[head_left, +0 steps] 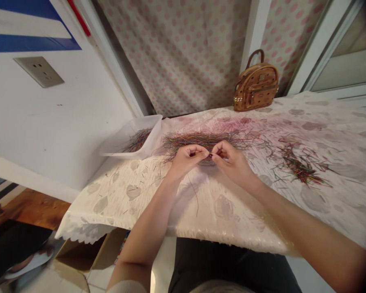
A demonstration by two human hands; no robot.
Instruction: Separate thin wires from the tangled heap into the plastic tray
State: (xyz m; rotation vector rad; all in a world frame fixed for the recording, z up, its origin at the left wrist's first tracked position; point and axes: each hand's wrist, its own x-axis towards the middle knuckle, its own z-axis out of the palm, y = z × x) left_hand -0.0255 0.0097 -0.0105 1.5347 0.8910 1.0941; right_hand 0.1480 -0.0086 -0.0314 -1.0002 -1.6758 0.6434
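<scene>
My left hand [186, 159] is pinched on a thin wire at the middle of the table, its thumb and forefinger pressed together. A dark reddish wire [196, 194] trails below it over the tablecloth. Close beside, my right hand [230, 160] pinches at nearly the same spot, its fingertips almost meeting the left ones. The fine piece between the fingertips is too small to make out fully. Just behind both hands lies a long loose bundle of thin coloured wires [198, 139], mixed red, green and dark.
A translucent plastic tray [154, 136] with more wires stands at left against the wall. Short wire pieces [301, 167] lie heaped and scattered at right. A brown mini backpack [258, 87] sits at the back. Below the table is a cardboard box [79, 256]; another person's leg [15, 244] shows at left.
</scene>
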